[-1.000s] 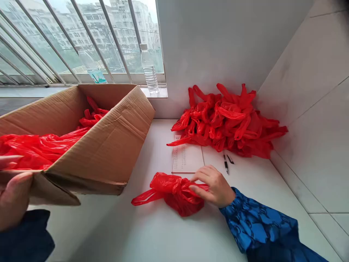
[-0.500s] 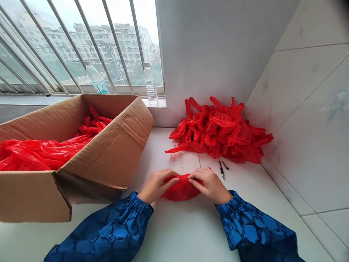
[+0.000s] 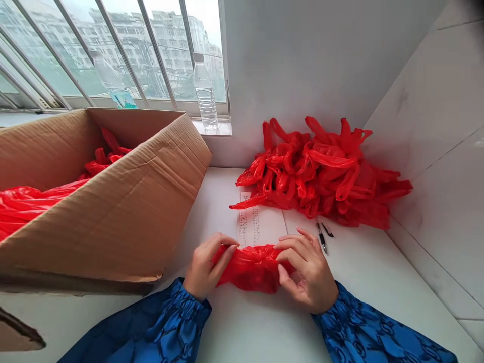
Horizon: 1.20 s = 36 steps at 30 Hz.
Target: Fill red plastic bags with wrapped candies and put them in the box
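A crumpled red plastic bag (image 3: 253,269) lies spread sideways on the white tabletop between my hands, gathered along its upper edge. My left hand (image 3: 207,262) pinches its left end between thumb and fingers. At the right end, my right hand (image 3: 308,269) holds the bag loosely, with thumb and bent fingers around its edge and the other fingers raised a little apart. Beyond my hands a large heap of red plastic bags (image 3: 317,176) rests against the wall. Part of a printed sheet of paper (image 3: 264,227) shows between the heap and the bag in my hands.
On the left stands a big open cardboard box (image 3: 124,217) with more red bags inside. Two pens (image 3: 322,238) lie right of the paper. Two plastic bottles, one upright (image 3: 206,96), stand by the barred window. A tiled wall (image 3: 434,201) bounds the right side.
The view has shifted closer and lower. My hands have moved farther apart, and the bag between them is spread wider. My right hand's fingers have loosened and lifted.
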{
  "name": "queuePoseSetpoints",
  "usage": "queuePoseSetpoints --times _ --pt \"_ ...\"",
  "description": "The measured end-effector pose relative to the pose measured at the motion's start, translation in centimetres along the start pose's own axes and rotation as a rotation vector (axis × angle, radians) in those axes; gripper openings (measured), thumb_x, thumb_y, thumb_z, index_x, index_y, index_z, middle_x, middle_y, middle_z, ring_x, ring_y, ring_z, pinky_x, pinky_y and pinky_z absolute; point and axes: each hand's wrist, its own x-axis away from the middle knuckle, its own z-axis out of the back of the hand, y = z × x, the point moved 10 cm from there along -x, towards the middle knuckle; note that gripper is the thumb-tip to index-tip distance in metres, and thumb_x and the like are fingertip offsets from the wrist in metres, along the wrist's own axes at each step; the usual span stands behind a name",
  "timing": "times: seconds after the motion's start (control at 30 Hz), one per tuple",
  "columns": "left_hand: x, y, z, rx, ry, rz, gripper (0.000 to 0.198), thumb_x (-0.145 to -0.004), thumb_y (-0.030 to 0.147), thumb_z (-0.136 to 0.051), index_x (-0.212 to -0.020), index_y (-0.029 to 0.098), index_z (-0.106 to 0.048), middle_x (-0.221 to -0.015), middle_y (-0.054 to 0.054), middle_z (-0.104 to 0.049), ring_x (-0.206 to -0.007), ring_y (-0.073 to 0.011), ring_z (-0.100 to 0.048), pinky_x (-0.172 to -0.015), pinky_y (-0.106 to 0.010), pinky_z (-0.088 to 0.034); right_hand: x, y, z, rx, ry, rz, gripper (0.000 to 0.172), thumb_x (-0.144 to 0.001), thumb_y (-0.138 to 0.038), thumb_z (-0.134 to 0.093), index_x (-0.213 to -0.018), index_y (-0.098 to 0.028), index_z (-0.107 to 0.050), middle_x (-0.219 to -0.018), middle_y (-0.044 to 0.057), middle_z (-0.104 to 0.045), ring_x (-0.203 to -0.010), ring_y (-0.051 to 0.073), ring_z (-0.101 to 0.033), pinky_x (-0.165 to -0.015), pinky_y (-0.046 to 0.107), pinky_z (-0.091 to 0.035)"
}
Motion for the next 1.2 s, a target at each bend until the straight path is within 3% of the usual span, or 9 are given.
queuePoseSetpoints --times 0.1,0.2,0.27,0.37,0.43,0.57,0.93,1.2 --pt "0.3 1.8 0.0 -0.122 0.028 -0.103 0.025 -0.098 0.035 -0.056 -0.118 0.023 -0.064 -0.120 -0.011 -0.067 -0.110 -0.0251 -0.064 -0.096 -0.039 -0.051 0.1 0.9 0.0 -0.009 -0.057 -0.026 0.010 -0.087 -0.027 -0.060 -0.098 -0.026 -0.062 -0.104 0.006 -0.073 -0.103 0.029 -0.066 -0.112 0.059 -0.032" --pt "0.7 2.9 -2.5 -0.233 -0.141 -0.200 0.058 -0.083 0.057 -0.072 -0.131 0.027 -0.060 -0.131 -0.012 -0.064 -0.115 -0.0312 -0.062 -0.099 -0.045 -0.050 0.6 1.9 -1.3 -0.020 -0.187 -0.043 0.051 -0.082 -0.045 -0.074 -0.125 -0.022 -0.059 -0.122 0.013 -0.069 -0.114 0.033 -0.063 -0.110 0.058 -0.036" --pt "0.8 2.0 -3.9 -0.209 -0.235 -0.123 0.070 -0.075 0.058 -0.079 -0.134 0.026 -0.060 -0.128 -0.013 -0.067 -0.112 -0.0327 -0.064 -0.097 -0.045 -0.051 1.2 2.8 -2.7 -0.031 -0.299 -0.084 0.071 -0.075 -0.046 -0.081 -0.135 -0.018 -0.055 -0.129 0.016 -0.066 -0.117 0.036 -0.061 -0.105 0.057 -0.042" --pt "0.7 -0.9 -4.5 0.010 -0.262 0.166 0.041 -0.083 0.039 -0.074 -0.120 0.024 -0.068 -0.113 -0.008 -0.074 -0.103 -0.0293 -0.068 -0.091 -0.039 -0.052 1.7 4.4 -3.9 -0.100 -0.377 -0.209 0.054 -0.081 -0.034 -0.073 -0.131 -0.017 -0.061 -0.121 0.014 -0.070 -0.110 0.034 -0.065 -0.094 0.051 -0.051" --pt "0.7 -1.9 -4.7 0.149 -0.269 0.269 0.024 -0.088 0.032 -0.065 -0.110 0.023 -0.070 -0.102 -0.005 -0.077 -0.095 -0.0255 -0.070 -0.086 -0.034 -0.053 1.7 5.0 -3.9 -0.222 -0.353 -0.296 0.037 -0.087 -0.030 -0.064 -0.123 -0.019 -0.066 -0.115 0.010 -0.073 -0.104 0.030 -0.069 -0.091 0.045 -0.053" --pt "0.6 -2.1 -5.0 0.324 -0.293 0.330 0.027 -0.093 0.040 -0.059 -0.103 0.018 -0.070 -0.096 -0.006 -0.077 -0.086 -0.0222 -0.070 -0.077 -0.030 -0.056 1.6 5.5 -3.9 -0.456 -0.312 -0.465 0.024 -0.092 -0.037 -0.061 -0.109 -0.023 -0.071 -0.102 0.003 -0.078 -0.092 0.024 -0.072 -0.084 0.036 -0.053" --pt "1.2 -3.0 -6.1 0.612 -0.319 0.525 0.034 -0.089 0.049 -0.068 -0.095 0.015 -0.067 -0.091 -0.005 -0.071 -0.079 -0.0183 -0.064 -0.070 -0.026 -0.053 2.4 6.2 -5.1 -0.601 -0.307 -0.655 0.031 -0.094 -0.048 -0.061 -0.096 -0.020 -0.074 -0.088 0.001 -0.075 -0.082 0.021 -0.066 -0.074 0.028 -0.049" --pt "1.5 -3.3 -6.9 0.677 -0.341 0.585 0.036 -0.088 0.051 -0.069 -0.092 0.015 -0.065 -0.084 -0.001 -0.068 -0.072 -0.0141 -0.060 -0.066 -0.023 -0.050 2.7 6.5 -5.9 -0.667 -0.298 -0.704 0.036 -0.095 -0.051 -0.058 -0.092 -0.018 -0.073 -0.085 0.003 -0.071 -0.080 0.021 -0.064 -0.074 0.029 -0.050"
